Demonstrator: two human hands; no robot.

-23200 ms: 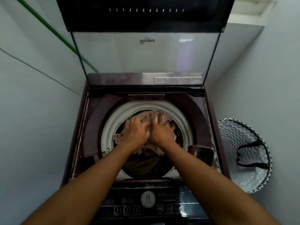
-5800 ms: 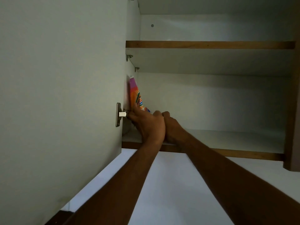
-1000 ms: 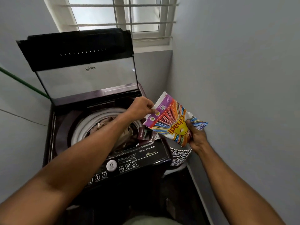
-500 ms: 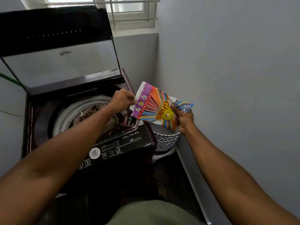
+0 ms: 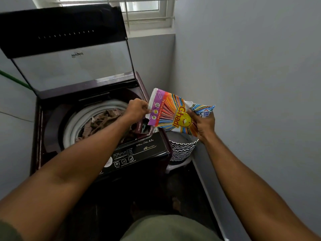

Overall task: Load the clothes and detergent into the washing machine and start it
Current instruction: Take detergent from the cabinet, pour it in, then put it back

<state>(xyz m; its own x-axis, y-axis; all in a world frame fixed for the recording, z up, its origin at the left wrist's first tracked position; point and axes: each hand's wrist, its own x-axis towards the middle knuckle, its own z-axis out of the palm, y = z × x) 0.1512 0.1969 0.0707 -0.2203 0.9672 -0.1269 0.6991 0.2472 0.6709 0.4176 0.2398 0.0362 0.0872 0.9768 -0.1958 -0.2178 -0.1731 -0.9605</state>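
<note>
Gripping the detergent packet (image 5: 173,113) at both ends, the right hand (image 5: 205,125) curls round its lower end while the left hand (image 5: 136,109) pinches its torn top edge, above the washing machine (image 5: 152,148) front right corner. Beyond, clothes (image 5: 102,121) fill the drum under the raised lid (image 5: 73,66); a zigzag basket (image 5: 181,148) stands beside the machine.

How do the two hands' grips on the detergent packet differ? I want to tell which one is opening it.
The left hand pinches the detergent packet at its torn white edge, over the washing machine's right side. The right hand wraps round the packet's other end, above the zigzag laundry basket. The left hand shows its back; the right shows thumb and wrist. Both grip firmly.
</note>
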